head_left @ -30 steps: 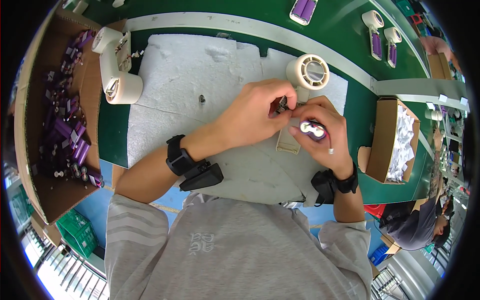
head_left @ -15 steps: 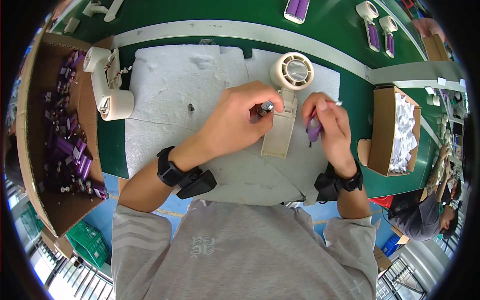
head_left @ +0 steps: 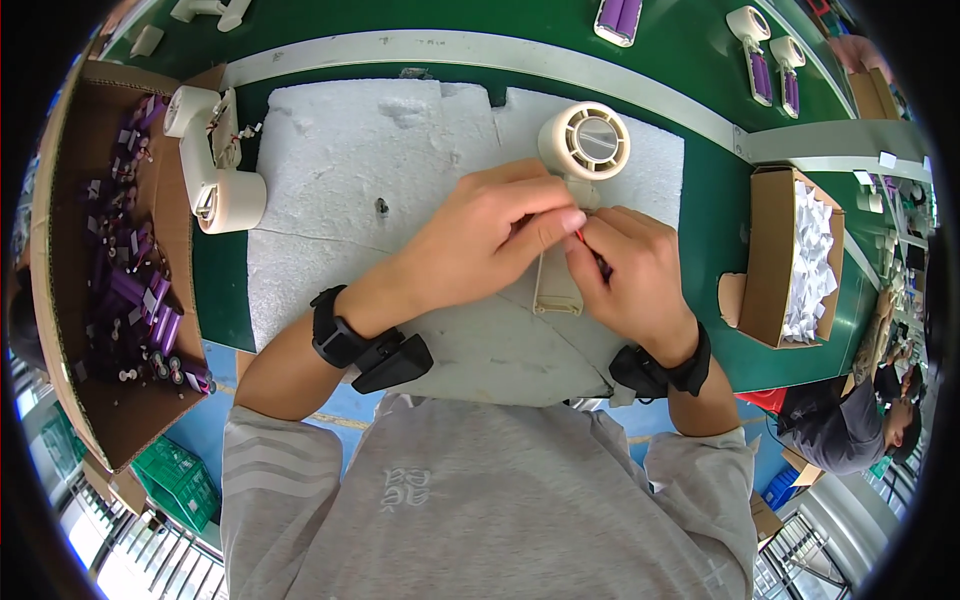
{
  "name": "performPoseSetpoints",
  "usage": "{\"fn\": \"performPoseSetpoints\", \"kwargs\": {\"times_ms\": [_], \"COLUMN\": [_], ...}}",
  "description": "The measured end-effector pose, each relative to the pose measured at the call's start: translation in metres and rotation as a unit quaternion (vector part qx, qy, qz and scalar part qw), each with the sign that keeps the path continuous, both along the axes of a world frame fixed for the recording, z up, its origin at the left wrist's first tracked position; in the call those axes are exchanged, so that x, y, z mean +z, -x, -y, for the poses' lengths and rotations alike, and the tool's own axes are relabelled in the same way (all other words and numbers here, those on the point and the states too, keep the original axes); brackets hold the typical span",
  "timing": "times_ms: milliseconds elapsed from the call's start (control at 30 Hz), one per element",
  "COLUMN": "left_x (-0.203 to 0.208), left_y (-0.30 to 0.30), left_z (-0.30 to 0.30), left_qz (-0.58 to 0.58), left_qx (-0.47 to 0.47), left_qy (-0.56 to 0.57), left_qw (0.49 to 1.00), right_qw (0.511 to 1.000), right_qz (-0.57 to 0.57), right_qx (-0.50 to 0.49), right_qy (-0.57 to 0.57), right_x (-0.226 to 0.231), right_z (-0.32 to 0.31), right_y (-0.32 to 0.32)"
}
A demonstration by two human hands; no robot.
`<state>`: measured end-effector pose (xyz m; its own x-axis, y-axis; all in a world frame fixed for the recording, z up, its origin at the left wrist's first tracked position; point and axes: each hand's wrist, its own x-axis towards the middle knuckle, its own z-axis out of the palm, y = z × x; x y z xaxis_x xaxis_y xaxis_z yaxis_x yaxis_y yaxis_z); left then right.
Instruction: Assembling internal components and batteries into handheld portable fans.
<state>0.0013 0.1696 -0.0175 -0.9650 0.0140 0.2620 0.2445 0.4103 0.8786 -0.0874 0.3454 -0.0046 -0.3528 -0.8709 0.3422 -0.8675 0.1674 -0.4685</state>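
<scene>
A cream handheld fan (head_left: 585, 141) lies on a white foam sheet (head_left: 340, 150), its round head away from me and its flat handle (head_left: 556, 290) toward me. My left hand (head_left: 490, 232) is closed above the handle, thumb and forefinger pinched at a thin red wire (head_left: 580, 235). Close against it, my right hand (head_left: 635, 268) is also closed, with the wire at its fingertips. A dark bit of the purple battery cell (head_left: 603, 268) shows between its curled fingers; the rest is hidden. Whether the left palm still holds the small silver metal piece cannot be seen.
A cardboard box (head_left: 165, 225) of purple wired cells stands at left, beside another cream fan body (head_left: 232, 200). At right is a box (head_left: 770, 255) of white paper pieces (head_left: 810, 265). Fan parts with purple cells (head_left: 757, 70) lie beyond the metal rail (head_left: 480, 47). A person (head_left: 845, 425) works far right.
My right hand has moved left and brought the purple cell with its wire to my left hand over the fan handle. The silver metal piece in my left hand has gone out of sight.
</scene>
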Motion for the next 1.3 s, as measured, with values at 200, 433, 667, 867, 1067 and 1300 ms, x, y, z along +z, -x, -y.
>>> {"fn": "performPoseSetpoints", "kwargs": {"times_ms": [200, 433, 667, 867, 1067, 1300], "left_x": [0.0, 0.003, 0.014, 0.015, 0.016, 0.01], "left_y": [0.003, 0.003, 0.003, 0.003, 0.002, 0.003], "left_z": [-0.001, 0.006, 0.023, 0.026, 0.023, 0.022], "left_qz": [0.117, 0.168, 0.207, 0.235, 0.215, 0.177], "left_qx": [0.034, -0.005, -0.075, -0.081, -0.041, -0.023], "left_qy": [-0.177, -0.238, -0.231, -0.26, -0.228, -0.232], "left_qw": [0.977, 0.957, 0.948, 0.933, 0.949, 0.956], "right_qw": [0.983, 0.969, 0.972, 0.974, 0.973, 0.972], "right_qz": [0.166, 0.225, 0.221, 0.219, 0.225, 0.224], "right_qx": [-0.063, -0.067, -0.046, -0.037, -0.039, -0.031], "right_qy": [0.054, 0.075, 0.06, 0.04, 0.045, 0.058], "right_x": [0.001, -0.002, -0.006, -0.006, -0.006, -0.008], "right_z": [-0.004, -0.002, -0.001, -0.001, -0.001, -0.001], "right_y": [0.002, 0.002, 0.002, 0.002, 0.002, 0.003]}}
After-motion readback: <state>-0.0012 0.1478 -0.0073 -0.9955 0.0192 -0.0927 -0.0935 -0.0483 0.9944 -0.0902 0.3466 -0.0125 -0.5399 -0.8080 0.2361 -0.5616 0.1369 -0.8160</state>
